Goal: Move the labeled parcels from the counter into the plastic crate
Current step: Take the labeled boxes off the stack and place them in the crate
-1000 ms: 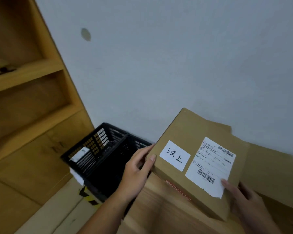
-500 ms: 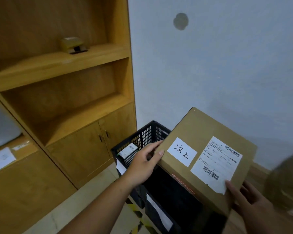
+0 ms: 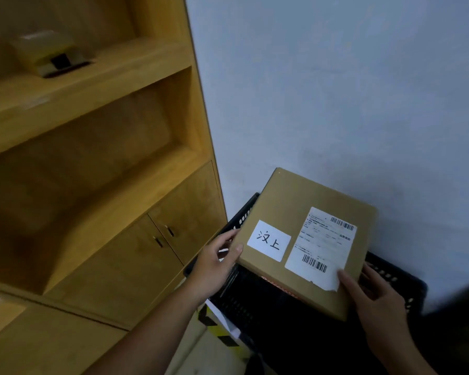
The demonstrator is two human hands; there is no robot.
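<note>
I hold a flat brown cardboard parcel (image 3: 287, 209) with both hands. It bears a small white handwritten label and a larger white shipping label with barcodes. My left hand (image 3: 217, 262) grips its left edge, thumb on top. My right hand (image 3: 374, 293) grips its lower right corner, thumb on the shipping label. The parcel hangs tilted directly over the black plastic crate (image 3: 390, 274), which stands on the floor against the wall. The parcel hides most of the crate's opening.
A wooden shelf unit (image 3: 98, 147) with cabinet doors stands left of the crate. A small cardboard box (image 3: 46, 54) sits on its upper shelf. A grey wall (image 3: 336, 90) rises behind the crate. Yellow-black tape (image 3: 214, 326) marks the floor by the crate.
The parcel has travelled left from the wooden counter to above the crate, both hands still on it. My view has swung left, so the counter is gone and the shelf unit fills the left.
</note>
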